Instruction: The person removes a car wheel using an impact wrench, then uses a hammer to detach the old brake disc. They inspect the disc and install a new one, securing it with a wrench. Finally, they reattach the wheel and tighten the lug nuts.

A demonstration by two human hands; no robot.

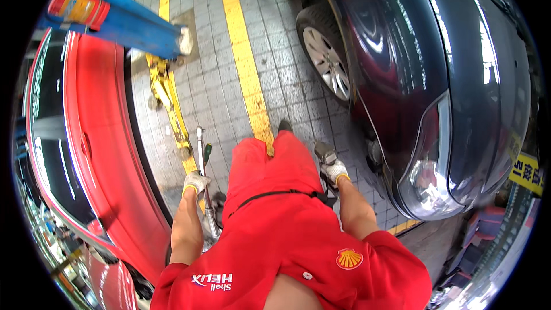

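Note:
My left hand (196, 182), in a white knit glove with a yellow cuff, is closed around a long metal ratchet wrench (200, 144). The wrench's head points forward, and a metal shaft runs back below the hand. A screwdriver (207, 152) with a green and black handle sticks up beside it, apparently in the same grip. On the other side, my right hand (334, 171), gloved alike, grips a grey impact wrench (325, 152) low at my hip. Its bulky front end points forward; the handle is mostly hidden by the fingers.
A dark car (396, 40) stands close on the right, its front wheel (326, 60) ahead of my right hand. A red car (103, 132) flanks my left side. Ahead are a blue lift post (138, 31), a yellow lift arm (167, 100) and a yellow floor line (244, 51).

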